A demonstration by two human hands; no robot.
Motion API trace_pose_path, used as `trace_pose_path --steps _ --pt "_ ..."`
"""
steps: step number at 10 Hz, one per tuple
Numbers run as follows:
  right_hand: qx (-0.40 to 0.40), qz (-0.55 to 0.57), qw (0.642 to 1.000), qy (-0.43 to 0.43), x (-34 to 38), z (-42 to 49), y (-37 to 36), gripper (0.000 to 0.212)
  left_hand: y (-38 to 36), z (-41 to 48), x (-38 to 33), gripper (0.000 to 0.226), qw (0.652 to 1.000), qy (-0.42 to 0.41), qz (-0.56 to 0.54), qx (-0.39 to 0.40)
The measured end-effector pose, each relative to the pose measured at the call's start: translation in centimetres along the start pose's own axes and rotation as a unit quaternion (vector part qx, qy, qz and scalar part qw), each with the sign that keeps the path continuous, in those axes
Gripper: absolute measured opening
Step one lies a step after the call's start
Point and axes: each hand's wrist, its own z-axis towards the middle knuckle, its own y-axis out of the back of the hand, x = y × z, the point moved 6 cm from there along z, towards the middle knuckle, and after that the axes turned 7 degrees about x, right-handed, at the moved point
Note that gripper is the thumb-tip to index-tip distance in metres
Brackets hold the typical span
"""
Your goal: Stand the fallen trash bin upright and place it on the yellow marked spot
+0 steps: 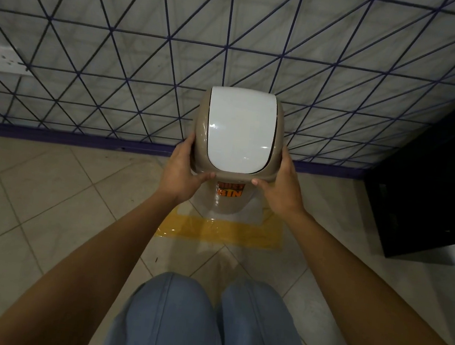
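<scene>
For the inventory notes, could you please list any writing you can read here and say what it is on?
"BIN": orange label on the front of the bin, lower line; the B is partly cut off.
Upper line of the same label: looks like "DUST", but it is foreshortened under the lid rim and not clearly readable.
No other text is visible.

Dim indoor light, glare glinting on the white lid (241,130), wall lines (121,46) bowing at edges, knees (204,320) blurring

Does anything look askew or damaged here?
Nothing stands out. The trash bin is upright, held by the left hand and right hand over the yellow marked spot; its lid looks closed.
</scene>
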Motion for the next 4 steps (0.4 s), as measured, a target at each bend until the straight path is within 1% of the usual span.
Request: trace_pose_path --steps 2,3,4 --pt "0.012 -0.032 0.999 -0.003 1.5 -0.9 1.0 0.098 0.5 -0.7 -1.7 0.097 0.997 0.025 0.070 -0.020" --pt "0.020 -0.072 0.997 0.008 3.4 -2.3 2.2 0.093 1.5 -2.0 -4.1 0.092 0.995 -0.012 0.098 -0.020" --pt "0.033 -0.105 0.994 -0.014 5.2 -4.0 3.9 0.090 2.6 -3.6 -6.5 0.091 0.993 -0.005 0.119 0.002"
